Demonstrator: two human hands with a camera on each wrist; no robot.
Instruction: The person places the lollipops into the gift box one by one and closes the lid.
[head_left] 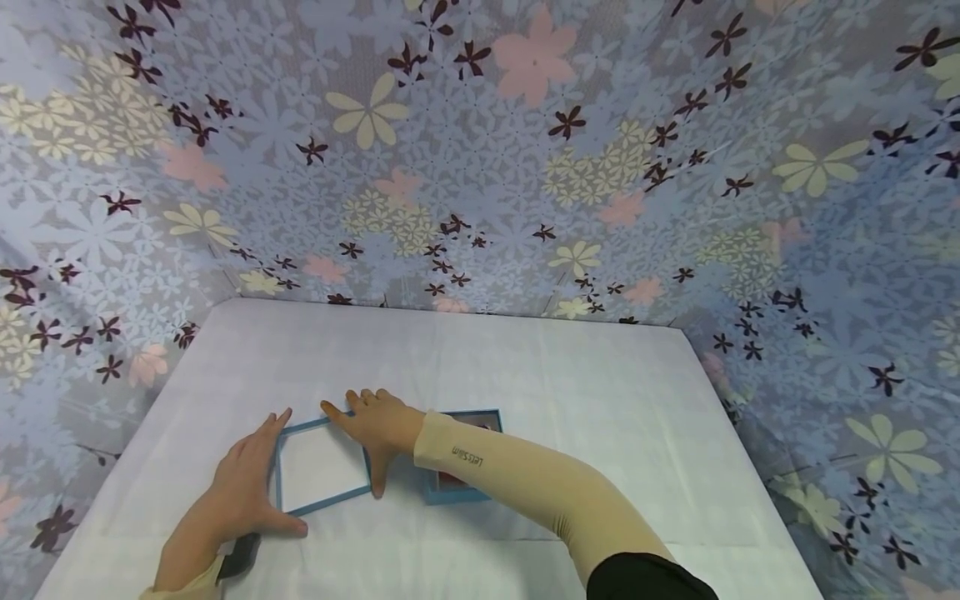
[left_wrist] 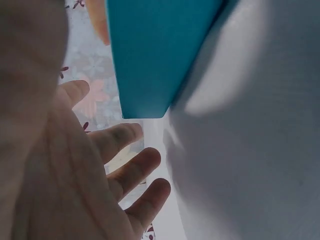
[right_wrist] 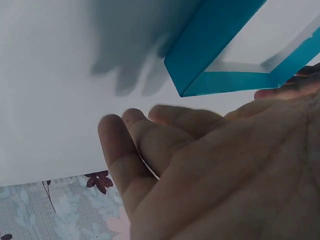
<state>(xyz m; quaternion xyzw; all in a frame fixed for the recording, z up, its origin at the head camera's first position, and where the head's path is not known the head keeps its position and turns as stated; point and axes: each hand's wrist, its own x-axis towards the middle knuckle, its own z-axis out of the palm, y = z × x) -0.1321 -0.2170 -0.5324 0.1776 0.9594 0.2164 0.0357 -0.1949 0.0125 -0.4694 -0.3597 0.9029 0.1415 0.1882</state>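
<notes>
A shallow blue box part with a white inside (head_left: 322, 468), perhaps a lid, lies hollow side up on the white table. At its left side is my left hand (head_left: 246, 482), fingers straight and thumb spread toward the near corner. My right hand (head_left: 381, 427) spreads over its right side, thumb pointing toward me along the edge. In the left wrist view the fingers lie beside the blue wall (left_wrist: 150, 60). In the right wrist view the extended fingers are apart from the blue corner (right_wrist: 200, 55). Neither hand grips it.
A second blue box (head_left: 459, 497) stands to the right, partly hidden under my right forearm, with dark and reddish contents showing. The white-covered table (head_left: 600, 392) runs back to a flower-patterned cloth (head_left: 480, 167), which also hangs at both sides.
</notes>
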